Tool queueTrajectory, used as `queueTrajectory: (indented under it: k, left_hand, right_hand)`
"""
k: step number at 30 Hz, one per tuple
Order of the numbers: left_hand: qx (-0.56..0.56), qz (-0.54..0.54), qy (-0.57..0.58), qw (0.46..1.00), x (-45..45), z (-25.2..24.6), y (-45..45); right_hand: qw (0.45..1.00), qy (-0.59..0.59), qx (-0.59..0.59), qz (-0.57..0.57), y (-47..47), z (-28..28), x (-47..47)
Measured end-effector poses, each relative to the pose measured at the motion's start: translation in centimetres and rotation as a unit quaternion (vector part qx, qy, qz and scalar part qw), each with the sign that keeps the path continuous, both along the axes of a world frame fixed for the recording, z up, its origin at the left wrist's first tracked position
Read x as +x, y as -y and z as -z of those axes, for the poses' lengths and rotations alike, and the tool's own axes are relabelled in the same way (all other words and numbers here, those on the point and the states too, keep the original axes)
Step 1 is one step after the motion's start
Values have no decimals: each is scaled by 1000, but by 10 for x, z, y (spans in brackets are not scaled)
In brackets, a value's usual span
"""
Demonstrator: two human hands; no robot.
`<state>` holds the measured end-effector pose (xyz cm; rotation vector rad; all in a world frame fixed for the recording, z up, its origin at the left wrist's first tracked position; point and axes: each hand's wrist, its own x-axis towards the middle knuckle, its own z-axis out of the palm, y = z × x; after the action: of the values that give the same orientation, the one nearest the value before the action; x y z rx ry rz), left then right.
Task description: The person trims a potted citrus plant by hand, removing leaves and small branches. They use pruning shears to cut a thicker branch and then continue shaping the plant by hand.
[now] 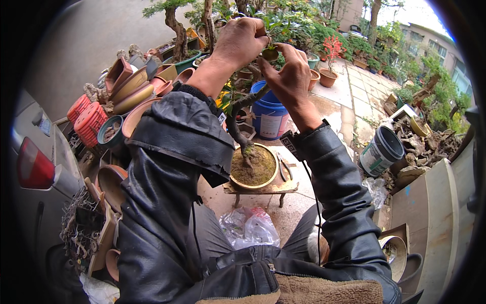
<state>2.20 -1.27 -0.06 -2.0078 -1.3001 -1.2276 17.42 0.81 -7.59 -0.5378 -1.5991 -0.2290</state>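
A bonsai tree (239, 133) with a curved trunk grows from a round, shallow pot (276, 176) with mossy soil. The pot stands on a small wooden stool (243, 189). High on the tree, my left hand (242, 43) pinches a thin twig between thumb and fingertips. Just right of it, my right hand (290, 76) is raised with thumb and forefinger apart around a small, round green fruit (270, 54); whether they touch it is hard to tell. Pliers or cutters (281, 167) lie on the stool, to the right of the pot.
Behind the tree stands a blue plastic bucket (269, 117). Stacked pots (133, 91) and a parked vehicle (41, 167) are at the left. A dark bucket (381, 150) is at the right. A clear plastic bag (252, 228) lies between my legs, and a furry animal (317, 245) is beside my right leg.
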Motion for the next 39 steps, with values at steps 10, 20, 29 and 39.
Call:
queueTrajectory:
  k: [10, 20, 29, 39]
  left_hand:
    - [3, 7, 6, 1000, -1, 2, -2]
    - [10, 9, -1, 1000, 0, 2, -4]
    - [12, 4, -8, 1000, -1, 3, -5]
    - [20, 3, -10, 1000, -2, 3, -6]
  right_hand:
    - [1000, -21, 0, 3, -4, -1, -2]
    - [997, -29, -52, -43, -8, -6, 2]
    - [996, -36, -78, -32, -7, -15, 0]
    - [991, -51, -113, -51, -8, -19, -1]
